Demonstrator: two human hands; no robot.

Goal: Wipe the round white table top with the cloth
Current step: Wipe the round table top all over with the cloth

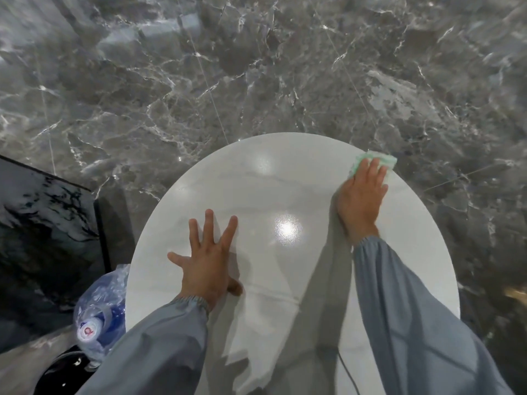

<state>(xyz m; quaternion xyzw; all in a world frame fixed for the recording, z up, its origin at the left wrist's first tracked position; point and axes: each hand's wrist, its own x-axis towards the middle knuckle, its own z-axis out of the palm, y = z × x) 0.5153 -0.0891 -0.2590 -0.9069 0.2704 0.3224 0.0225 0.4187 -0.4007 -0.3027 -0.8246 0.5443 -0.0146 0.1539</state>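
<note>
White and glossy, the round table top [265, 178] fills the lower middle of the frame over a grey marble floor [199, 81]. At its upper right rim the right hand [360, 199] lies flat, fingers straight, pressing a pale green cloth [382, 160] onto the surface, not gripping it. The left hand [206, 260] rests open and empty, fingers spread, left of centre. A plastic water bottle [98, 317] sits at lower left

1. Overhead light left a bright glare spot on the glossy table top [256, 181].
2. Both arms cast soft grey shadows across it.
3. The marble floor [256, 67] bowed and blurred toward the edges.
</note>
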